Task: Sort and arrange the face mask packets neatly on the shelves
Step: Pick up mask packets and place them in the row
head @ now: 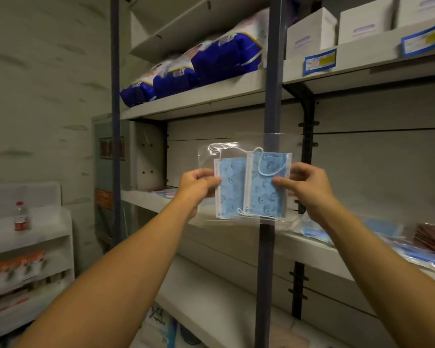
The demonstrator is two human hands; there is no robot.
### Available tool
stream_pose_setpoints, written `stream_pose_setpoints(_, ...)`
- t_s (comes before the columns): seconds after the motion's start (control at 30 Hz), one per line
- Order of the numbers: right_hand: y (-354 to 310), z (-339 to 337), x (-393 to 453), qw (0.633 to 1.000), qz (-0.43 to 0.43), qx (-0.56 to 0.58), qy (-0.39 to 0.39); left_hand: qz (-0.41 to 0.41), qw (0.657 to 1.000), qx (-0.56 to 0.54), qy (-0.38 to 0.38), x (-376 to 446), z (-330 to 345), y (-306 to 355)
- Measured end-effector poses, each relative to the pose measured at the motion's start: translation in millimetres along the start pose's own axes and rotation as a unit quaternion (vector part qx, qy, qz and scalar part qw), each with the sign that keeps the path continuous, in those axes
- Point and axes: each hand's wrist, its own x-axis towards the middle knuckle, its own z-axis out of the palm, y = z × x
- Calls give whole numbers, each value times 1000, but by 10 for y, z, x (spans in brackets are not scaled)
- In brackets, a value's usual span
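Left grip: the left hand (199, 183) pinches the left edge of the face mask packet (251, 183), thumb in front, fingers curled behind.
Right grip: the right hand (303, 180) pinches the packet's right edge the same way, thumb tip on the clear film.
Packet position: held upright in the air between the two hands, directly in front of the blue upright post (274, 96), touching no shelf.
Packet contents: two light blue printed masks side by side inside a clear plastic sleeve, white ear loops showing at top and bottom.
Handling: by its look, very light, soft and floppy; the glossy film seems slippery and creases easily, so a two-sided pinch on the edges, over the masks and not on the bare film margin, should keep it flat.
Middle shelf (236, 228): runs behind and below the packet, passing both sides of the post; right of the post it carries a loose heap of more blue packets (317, 233) and a dark red stack (432, 237).
Upper shelf (199, 100): left of the post, blue and white bagged packs (199, 71); right of the post, white boxes (312, 33).
Room: far left of the post, a pale wall and a low white rack (35, 237) with a bottle (22, 217) on top; edges blurred.
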Motion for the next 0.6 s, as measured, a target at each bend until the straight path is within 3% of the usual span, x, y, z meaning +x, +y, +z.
stream_pose_setpoints(0.2,-17,694,-85,998,17,11,-56,7,999,7,30,121,-605,69)
stream_pose_setpoints(0.6,114,1667,56,994,77,55,-46,-26,998,31,53,232,-1762,-57)
